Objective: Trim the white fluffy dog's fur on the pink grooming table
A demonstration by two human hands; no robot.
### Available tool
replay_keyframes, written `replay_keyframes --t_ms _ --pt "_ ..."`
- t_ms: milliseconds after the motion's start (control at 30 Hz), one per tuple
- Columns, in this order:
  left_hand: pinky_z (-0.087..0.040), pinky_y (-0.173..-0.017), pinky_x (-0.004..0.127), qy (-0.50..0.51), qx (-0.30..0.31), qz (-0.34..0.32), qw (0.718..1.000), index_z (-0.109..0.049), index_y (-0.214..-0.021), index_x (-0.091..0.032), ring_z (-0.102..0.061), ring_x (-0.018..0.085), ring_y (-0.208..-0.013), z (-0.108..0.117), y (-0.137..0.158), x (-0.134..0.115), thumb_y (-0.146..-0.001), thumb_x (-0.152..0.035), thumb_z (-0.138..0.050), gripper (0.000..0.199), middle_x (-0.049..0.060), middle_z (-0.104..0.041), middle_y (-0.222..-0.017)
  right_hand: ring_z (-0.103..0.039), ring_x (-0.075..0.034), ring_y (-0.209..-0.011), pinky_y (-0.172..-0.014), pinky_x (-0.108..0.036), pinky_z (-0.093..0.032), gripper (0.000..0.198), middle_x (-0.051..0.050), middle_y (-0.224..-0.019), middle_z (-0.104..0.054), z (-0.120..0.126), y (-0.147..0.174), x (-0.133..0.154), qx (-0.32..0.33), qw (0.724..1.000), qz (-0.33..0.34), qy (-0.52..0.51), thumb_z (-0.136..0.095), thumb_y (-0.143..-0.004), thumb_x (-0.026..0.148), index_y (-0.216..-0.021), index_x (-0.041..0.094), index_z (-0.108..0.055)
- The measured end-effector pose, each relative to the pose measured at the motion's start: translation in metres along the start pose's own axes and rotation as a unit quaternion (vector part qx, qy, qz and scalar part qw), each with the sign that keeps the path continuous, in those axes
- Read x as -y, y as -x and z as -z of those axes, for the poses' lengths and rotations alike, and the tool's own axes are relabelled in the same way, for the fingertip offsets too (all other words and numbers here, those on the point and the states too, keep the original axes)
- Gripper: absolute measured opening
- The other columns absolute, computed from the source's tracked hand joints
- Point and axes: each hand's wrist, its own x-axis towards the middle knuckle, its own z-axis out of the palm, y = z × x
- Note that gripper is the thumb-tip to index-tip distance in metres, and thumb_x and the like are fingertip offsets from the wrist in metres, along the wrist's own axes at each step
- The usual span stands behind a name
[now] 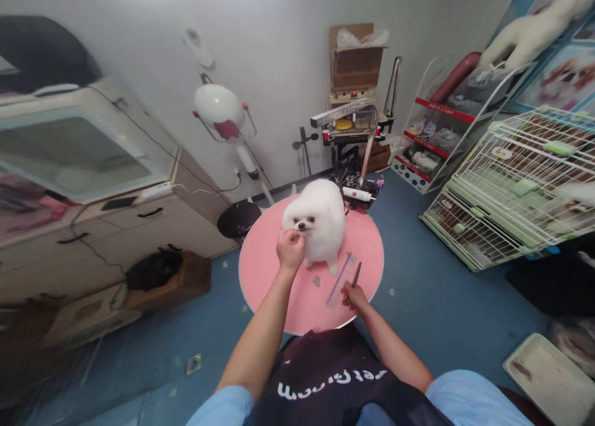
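Note:
A fluffy white dog stands on a round pink grooming table, its face toward me. My left hand is closed, fingers pinched at the dog's chin just under its nose. Low over the table's right front part, my right hand is wrapped around a pair of scissors with the blades pointing away from me. A comb with a purple spine lies on the table beside my right hand. A small grey tuft lies in front of the dog.
A metal grooming arm rises behind the table, near a tool tray with a white tube. A black stool and a white stand dryer are at the left. Stacked wire cages stand right, one holding another dog.

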Motion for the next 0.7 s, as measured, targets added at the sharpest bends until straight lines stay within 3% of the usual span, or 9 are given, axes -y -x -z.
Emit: replay_keyframes --t_ms 67,167,300,400,533,700 --pt "-0.045 -0.066 0.027 0.007 0.003 0.007 1.000 -0.055 -0.055 -0.021 -0.055 0.017 -0.073 0.000 0.001 -0.002 -0.070 -0.025 -0.064 0.018 0.002 -0.058 -0.070 -0.047 -0.014 -0.037 -0.037 -0.024 -0.031 0.035 0.001 -0.042 -0.050 -0.008 0.000 0.007 0.014 1.000 -0.005 0.003 -0.060 -0.073 0.053 -0.062 0.023 -0.047" --pt "-0.045 -0.068 0.027 0.010 0.012 0.005 1.000 -0.055 -0.056 -0.021 -0.056 0.016 -0.072 -0.001 0.002 -0.005 -0.070 -0.024 -0.064 0.017 0.002 -0.059 -0.071 -0.057 -0.014 -0.051 -0.047 -0.025 -0.042 0.032 0.000 -0.057 -0.061 -0.026 0.001 0.018 0.050 0.999 0.000 -0.019 -0.072 -0.062 0.041 -0.071 0.021 -0.049" --pt "-0.045 -0.068 0.027 -0.004 0.008 -0.003 1.000 -0.055 -0.056 -0.021 -0.056 0.016 -0.072 -0.003 0.004 -0.007 -0.070 -0.022 -0.063 0.017 0.001 -0.060 -0.070 -0.066 -0.020 -0.071 -0.067 -0.033 -0.051 0.049 -0.002 -0.077 -0.069 -0.039 -0.004 0.034 0.096 0.993 0.047 -0.047 -0.079 -0.050 0.032 -0.087 0.022 -0.049" --pt "-0.045 -0.068 0.027 -0.015 -0.001 0.000 1.000 -0.056 -0.056 -0.021 -0.057 0.016 -0.073 -0.005 0.006 -0.006 -0.070 -0.022 -0.064 0.016 0.002 -0.060 -0.072 -0.065 -0.021 -0.075 -0.072 -0.036 -0.051 0.045 -0.002 -0.080 -0.067 -0.034 -0.015 0.048 0.073 0.990 0.116 0.033 -0.074 -0.058 0.037 -0.090 0.022 -0.046" --pt "-0.045 -0.068 0.028 -0.026 -0.009 0.008 1.000 -0.057 -0.057 -0.022 -0.057 0.017 -0.072 -0.007 0.009 -0.007 -0.071 -0.023 -0.064 0.016 0.002 -0.061 -0.071 -0.061 -0.023 -0.091 -0.081 -0.038 -0.049 0.039 -0.006 -0.097 -0.064 -0.017 -0.034 0.068 0.062 0.946 0.250 0.195 -0.070 -0.065 0.036 -0.096 0.022 -0.050" --pt "-0.045 -0.069 0.028 -0.046 -0.017 0.020 0.999 -0.056 -0.058 -0.022 -0.057 0.017 -0.074 -0.007 0.014 -0.010 -0.072 -0.024 -0.064 0.016 0.002 -0.062 -0.073 -0.058 -0.021 -0.079 -0.076 -0.037 -0.046 0.019 -0.004 -0.085 -0.062 -0.002 -0.050 0.079 0.074 0.915 0.267 0.292 -0.055 -0.075 0.027 -0.093 0.021 -0.050"
